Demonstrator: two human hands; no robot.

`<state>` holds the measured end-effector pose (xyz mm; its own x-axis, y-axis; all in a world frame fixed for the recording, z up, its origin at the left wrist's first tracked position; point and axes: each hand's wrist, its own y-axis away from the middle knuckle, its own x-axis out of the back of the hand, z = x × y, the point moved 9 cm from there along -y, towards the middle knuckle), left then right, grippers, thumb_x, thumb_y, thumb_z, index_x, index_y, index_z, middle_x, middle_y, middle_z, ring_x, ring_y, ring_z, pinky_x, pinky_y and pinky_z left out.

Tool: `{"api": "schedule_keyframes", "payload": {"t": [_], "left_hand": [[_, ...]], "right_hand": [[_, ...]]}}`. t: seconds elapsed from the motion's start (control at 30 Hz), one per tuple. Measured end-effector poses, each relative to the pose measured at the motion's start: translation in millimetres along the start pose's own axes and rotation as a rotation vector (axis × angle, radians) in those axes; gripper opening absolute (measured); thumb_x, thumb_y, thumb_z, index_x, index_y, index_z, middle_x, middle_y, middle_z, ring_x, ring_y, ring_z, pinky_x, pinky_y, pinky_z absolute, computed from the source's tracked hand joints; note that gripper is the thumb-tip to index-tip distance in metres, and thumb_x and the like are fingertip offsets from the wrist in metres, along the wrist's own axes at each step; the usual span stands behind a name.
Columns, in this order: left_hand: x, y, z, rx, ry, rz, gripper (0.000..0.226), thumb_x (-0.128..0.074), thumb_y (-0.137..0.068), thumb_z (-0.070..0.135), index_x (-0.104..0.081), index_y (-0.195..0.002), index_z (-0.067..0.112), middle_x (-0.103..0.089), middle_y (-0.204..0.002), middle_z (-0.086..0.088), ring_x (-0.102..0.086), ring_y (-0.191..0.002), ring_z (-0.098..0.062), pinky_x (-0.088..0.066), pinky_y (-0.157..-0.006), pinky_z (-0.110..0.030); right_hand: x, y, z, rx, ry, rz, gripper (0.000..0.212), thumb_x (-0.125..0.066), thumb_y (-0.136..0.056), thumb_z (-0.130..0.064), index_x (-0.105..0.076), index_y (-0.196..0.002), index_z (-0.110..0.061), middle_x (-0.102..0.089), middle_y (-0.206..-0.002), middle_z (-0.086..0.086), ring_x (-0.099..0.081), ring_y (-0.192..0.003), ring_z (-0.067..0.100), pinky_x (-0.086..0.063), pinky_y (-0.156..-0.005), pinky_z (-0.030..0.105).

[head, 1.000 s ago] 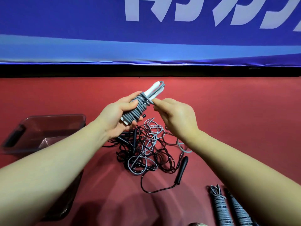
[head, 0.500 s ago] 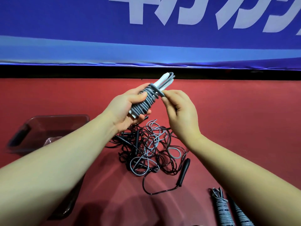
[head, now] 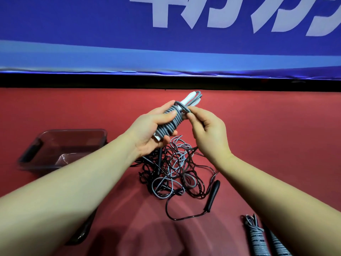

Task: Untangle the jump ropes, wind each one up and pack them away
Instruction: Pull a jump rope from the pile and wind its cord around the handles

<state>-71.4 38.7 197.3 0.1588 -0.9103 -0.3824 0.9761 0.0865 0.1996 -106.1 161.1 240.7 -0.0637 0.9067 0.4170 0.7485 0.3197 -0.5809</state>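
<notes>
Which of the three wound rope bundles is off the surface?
The grey bundle with white handles, gripped by the left hand while the right hand pinches its top loop. The other two bundles lie at lower right.

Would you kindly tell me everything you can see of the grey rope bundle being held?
The bundle is grey, rubbery-looking cord coiled tightly around white handles, which poke out at both ends. Loops of cord stick out past the upper end. It is held in the air above the tangle, tilted, upper end away and rightward. The left hand grips its lower half; the right hand pinches the topmost loop.
</notes>
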Motion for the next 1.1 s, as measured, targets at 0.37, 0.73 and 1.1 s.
{"api": "schedule_keyframes", "payload": {"t": [0.37,0.73,1.1], "left_hand": [[3,-3,15,-0.103,0.042,-0.033,0.032,-0.050,-0.090,0.008,-0.063,-0.111,0.030,-0.062,-0.088,-0.010,-0.056,-0.058,-0.021,-0.038,-0.038,-0.016],[-2,3,23,-0.130,0.105,-0.229,0.041,-0.059,-0.075,0.011,-0.061,-0.113,0.027,-0.061,-0.088,-0.007,-0.056,-0.058,-0.020,-0.033,-0.039,-0.016],[-19,19,-23,0.156,-0.293,-0.442,0.046,-0.080,-0.059,0.016,-0.074,-0.103,0.029,-0.068,-0.091,-0.010,-0.059,-0.059,-0.021,-0.043,-0.039,-0.020]], "right_hand": [[-3,-3,7,-0.187,-0.230,-0.200,0.028,-0.054,-0.093,-0.013,-0.063,-0.111,-0.033,-0.060,-0.071,-0.010,-0.052,-0.062,-0.007,-0.038,-0.066,0.009],[-34,25,34,-0.767,-0.698,-0.682,0.023,-0.043,-0.096,-0.020,-0.058,-0.082,-0.009,-0.046,-0.055,-0.005,-0.057,-0.053,0.007,-0.053,-0.057,0.018],[-19,-2,17,0.213,0.467,-0.756,0.030,-0.047,-0.081,-0.032,-0.066,-0.087,-0.009,-0.060,-0.078,0.005,-0.052,-0.073,0.021,-0.041,-0.065,0.035]]}}
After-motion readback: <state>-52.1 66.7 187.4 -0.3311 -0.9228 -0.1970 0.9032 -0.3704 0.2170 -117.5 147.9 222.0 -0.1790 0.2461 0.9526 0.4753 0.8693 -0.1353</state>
